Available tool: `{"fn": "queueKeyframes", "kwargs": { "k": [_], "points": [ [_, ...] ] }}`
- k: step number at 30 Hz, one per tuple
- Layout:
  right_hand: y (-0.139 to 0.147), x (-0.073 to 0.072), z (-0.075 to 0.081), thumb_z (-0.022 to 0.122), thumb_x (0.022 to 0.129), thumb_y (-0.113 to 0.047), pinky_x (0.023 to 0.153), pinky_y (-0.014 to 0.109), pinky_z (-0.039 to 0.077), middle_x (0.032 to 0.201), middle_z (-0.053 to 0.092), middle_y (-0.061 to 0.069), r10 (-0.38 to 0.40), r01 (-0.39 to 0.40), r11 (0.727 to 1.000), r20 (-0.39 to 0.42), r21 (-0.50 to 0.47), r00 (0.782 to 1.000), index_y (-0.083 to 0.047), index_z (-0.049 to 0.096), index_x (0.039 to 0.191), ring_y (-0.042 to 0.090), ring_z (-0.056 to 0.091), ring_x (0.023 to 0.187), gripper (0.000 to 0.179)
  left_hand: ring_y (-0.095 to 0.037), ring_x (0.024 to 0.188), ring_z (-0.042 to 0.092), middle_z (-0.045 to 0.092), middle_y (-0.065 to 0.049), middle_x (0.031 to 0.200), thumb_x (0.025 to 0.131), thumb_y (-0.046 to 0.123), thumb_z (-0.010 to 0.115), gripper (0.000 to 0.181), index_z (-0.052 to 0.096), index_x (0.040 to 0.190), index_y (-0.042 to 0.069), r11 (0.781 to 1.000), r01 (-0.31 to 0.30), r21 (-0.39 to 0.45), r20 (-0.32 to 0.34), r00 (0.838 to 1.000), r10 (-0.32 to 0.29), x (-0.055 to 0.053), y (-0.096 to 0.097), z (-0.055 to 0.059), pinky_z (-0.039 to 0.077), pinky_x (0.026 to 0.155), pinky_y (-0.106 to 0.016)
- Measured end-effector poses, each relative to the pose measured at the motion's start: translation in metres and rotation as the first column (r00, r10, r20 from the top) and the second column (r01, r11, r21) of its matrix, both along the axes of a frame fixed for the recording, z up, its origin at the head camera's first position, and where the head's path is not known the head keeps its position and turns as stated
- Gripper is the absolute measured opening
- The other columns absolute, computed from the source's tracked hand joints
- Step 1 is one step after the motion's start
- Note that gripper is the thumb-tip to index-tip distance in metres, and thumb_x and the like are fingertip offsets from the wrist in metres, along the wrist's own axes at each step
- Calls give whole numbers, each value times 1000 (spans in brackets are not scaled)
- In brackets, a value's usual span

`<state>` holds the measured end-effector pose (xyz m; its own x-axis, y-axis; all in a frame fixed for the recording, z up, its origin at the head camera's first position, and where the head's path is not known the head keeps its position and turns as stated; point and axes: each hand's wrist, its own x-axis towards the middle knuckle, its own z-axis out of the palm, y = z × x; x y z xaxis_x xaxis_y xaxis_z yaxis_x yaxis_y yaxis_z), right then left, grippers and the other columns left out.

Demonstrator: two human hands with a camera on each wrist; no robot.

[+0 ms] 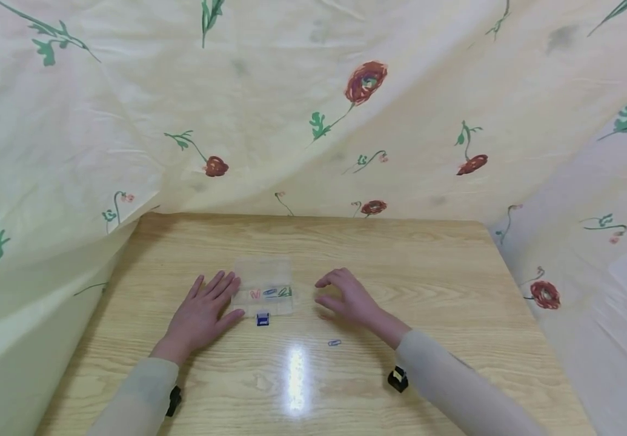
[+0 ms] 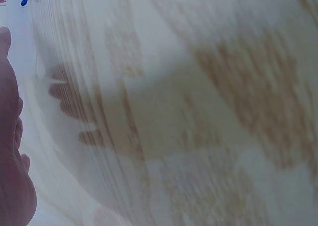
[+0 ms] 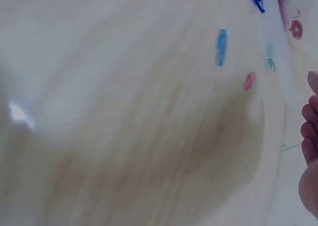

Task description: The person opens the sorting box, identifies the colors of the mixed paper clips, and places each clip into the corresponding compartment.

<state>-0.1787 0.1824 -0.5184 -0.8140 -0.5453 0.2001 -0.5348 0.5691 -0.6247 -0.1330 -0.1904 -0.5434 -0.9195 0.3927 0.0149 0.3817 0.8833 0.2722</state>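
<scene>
A clear plastic compartment box (image 1: 264,307) lies on the table with its transparent lid (image 1: 262,267) folded back. Red paper clips (image 1: 255,294), blue paper clips (image 1: 269,292) and green paper clips (image 1: 285,292) sit in its back compartments. My left hand (image 1: 200,315) lies with straight, spread fingers against the box's left side. To the right of the box, my right hand (image 1: 350,298) hovers with thumb and fingers bent and apart, nothing visible between them. A loose blue paper clip (image 1: 334,343) rests nearer me. In the right wrist view a pink paper clip (image 3: 250,81) also lies on the wood.
A small dark blue piece (image 1: 263,319) is at the box's front edge. The wood-grain table (image 1: 427,266) is bordered by a flowered cloth (image 1: 269,121) at the back and sides. Black wrist devices (image 1: 398,379) hang under both sleeves.
</scene>
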Motion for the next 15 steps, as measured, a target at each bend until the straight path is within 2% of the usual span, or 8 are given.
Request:
{"fn": "queueKeyframes", "kwargs": {
  "k": [6,15],
  "points": [
    [20,20,-7,85,93,-16,100,48,56,117,72,7,-37,37,999,-3,22,999,-3,74,116,27,61,113,29,-31,163,23,32,-7,174,107,60,53,79,37,168,12,1000,-4,-4,7,1000,4,1,-1,1,5,134,-56],
    [25,39,-22,87,91,-25,109,50,53,125,70,4,-89,89,996,50,11,995,-8,74,123,26,61,122,38,-31,163,24,33,-8,174,107,59,55,78,37,167,12,1000,-2,-1,11,1000,2,2,0,2,6,134,-56]
  ]
}}
